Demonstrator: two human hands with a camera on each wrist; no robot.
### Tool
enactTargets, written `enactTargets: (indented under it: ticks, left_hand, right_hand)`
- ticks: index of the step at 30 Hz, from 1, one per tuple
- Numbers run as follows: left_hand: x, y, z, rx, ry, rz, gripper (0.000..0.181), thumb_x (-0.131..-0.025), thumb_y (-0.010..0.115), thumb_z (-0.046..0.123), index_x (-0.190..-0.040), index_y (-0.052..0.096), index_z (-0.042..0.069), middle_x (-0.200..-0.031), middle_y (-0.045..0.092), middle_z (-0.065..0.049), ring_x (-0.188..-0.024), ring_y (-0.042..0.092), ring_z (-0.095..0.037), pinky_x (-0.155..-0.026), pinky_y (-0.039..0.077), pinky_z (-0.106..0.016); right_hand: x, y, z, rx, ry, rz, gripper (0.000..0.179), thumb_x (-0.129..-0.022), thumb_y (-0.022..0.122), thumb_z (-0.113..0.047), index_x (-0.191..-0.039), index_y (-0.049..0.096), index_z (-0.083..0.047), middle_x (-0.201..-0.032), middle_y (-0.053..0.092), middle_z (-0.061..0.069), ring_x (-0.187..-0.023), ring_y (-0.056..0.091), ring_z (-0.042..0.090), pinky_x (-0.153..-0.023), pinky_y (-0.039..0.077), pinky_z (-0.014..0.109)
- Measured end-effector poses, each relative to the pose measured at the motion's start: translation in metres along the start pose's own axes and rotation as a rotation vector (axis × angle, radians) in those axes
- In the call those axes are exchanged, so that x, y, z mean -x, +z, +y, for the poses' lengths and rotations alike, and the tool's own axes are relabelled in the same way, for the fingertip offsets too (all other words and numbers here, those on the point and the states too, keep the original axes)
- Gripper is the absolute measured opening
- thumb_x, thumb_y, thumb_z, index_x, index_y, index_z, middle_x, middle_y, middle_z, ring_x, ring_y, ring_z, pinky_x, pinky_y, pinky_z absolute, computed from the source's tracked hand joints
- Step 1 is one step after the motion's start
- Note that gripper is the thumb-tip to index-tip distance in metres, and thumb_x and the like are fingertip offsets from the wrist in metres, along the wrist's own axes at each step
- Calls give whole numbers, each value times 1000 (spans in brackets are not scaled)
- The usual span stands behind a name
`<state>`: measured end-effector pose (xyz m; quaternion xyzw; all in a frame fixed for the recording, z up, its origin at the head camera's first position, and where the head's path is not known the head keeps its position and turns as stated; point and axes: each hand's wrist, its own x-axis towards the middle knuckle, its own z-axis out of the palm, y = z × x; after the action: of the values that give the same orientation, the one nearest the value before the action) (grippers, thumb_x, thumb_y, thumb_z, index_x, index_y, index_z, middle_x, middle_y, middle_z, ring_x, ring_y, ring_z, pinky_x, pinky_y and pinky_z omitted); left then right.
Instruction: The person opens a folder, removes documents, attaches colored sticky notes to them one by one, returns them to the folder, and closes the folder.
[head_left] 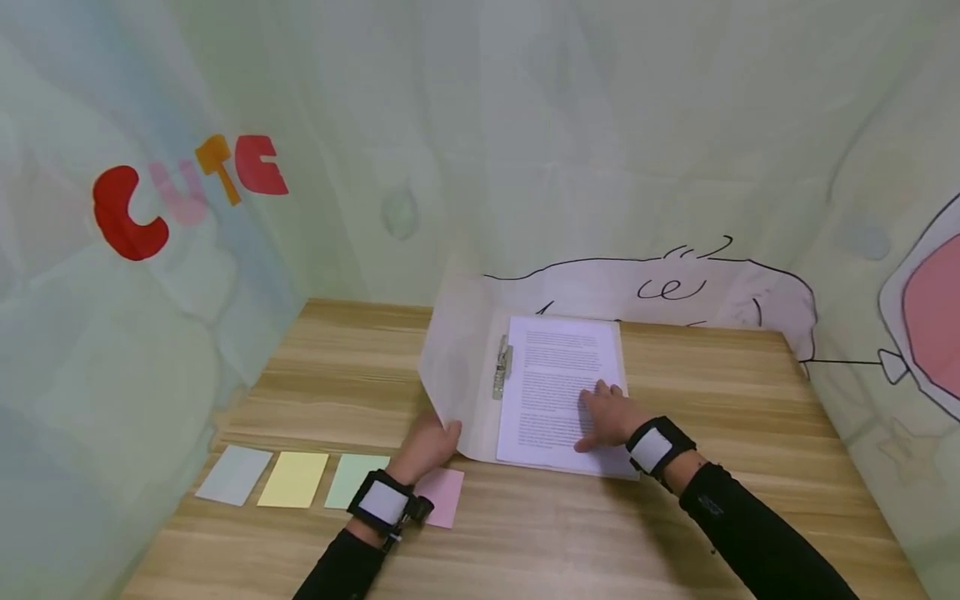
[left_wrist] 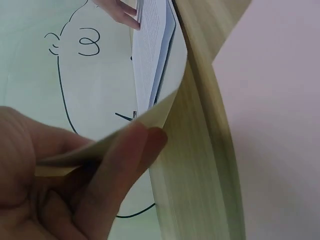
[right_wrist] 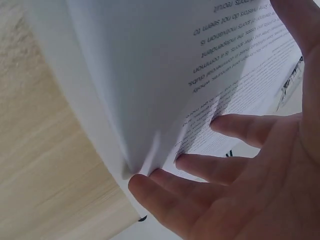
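Observation:
A pale file folder (head_left: 480,417) lies opened on the table, its left cover (head_left: 453,358) lifted at a slant. My left hand (head_left: 426,446) grips that cover near its lower corner; in the left wrist view the cover edge (left_wrist: 112,137) runs between thumb and fingers. A stack of printed paper (head_left: 558,392) lies on the folder's right side, beside a metal clip (head_left: 502,367) along the spine. My right hand (head_left: 611,415) rests with spread fingers on the sheets' right part. Close up, its fingertips (right_wrist: 187,161) are at the printed page (right_wrist: 165,100).
Left of the folder, a row of square paper notes lies on the wooden table (head_left: 360,350): grey (head_left: 234,475), yellow (head_left: 294,479), green (head_left: 352,477) and pink (head_left: 447,497). My left forearm partly covers the green and pink ones. A printed curtain (head_left: 570,150) hangs behind the table.

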<state>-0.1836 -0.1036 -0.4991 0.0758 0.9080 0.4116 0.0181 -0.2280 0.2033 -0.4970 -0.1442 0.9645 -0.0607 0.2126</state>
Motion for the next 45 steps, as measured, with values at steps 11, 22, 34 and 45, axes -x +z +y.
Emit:
enactTargets:
  ticks: [11, 22, 34, 45]
  left_hand:
    - [6, -7, -8, -87, -91, 84, 29, -93, 44, 10, -99, 64, -11, -77, 64, -17, -66, 57, -23, -54, 48, -39]
    - [12, -20, -19, -61, -148, 106, 30, -94, 43, 10, -99, 60, -13, -73, 60, -14, -63, 53, -23, -50, 44, -37]
    - [17, -36, -42, -29, -185, 142, 31, -94, 43, 10, -97, 58, -18, -66, 55, -13, -53, 49, -20, -44, 40, -34]
    - [15, -71, -66, -65, -216, 130, 29, -94, 41, 11, -91, 57, -14, -67, 58, -14, -56, 54, -21, -46, 42, -32]
  right_hand:
    - [4, 2, -2, 12, -9, 22, 93, -72, 77, -51, -141, 39, -1, -139, 35, 30, -122, 36, 49, -95, 37, 58]
    - [6, 4, 4, 5, 18, 17, 93, -72, 77, -52, -140, 39, -2, -131, 40, 27, -116, 41, 45, -90, 41, 54]
    - [12, 7, 16, 36, 59, 34, 90, -71, 78, -51, -137, 44, 1, -126, 45, 28, -109, 46, 41, -91, 41, 52]
    - [13, 10, 16, 30, 47, 43, 92, -71, 77, -52, -138, 43, 2, -136, 39, 32, -121, 40, 48, -98, 35, 55]
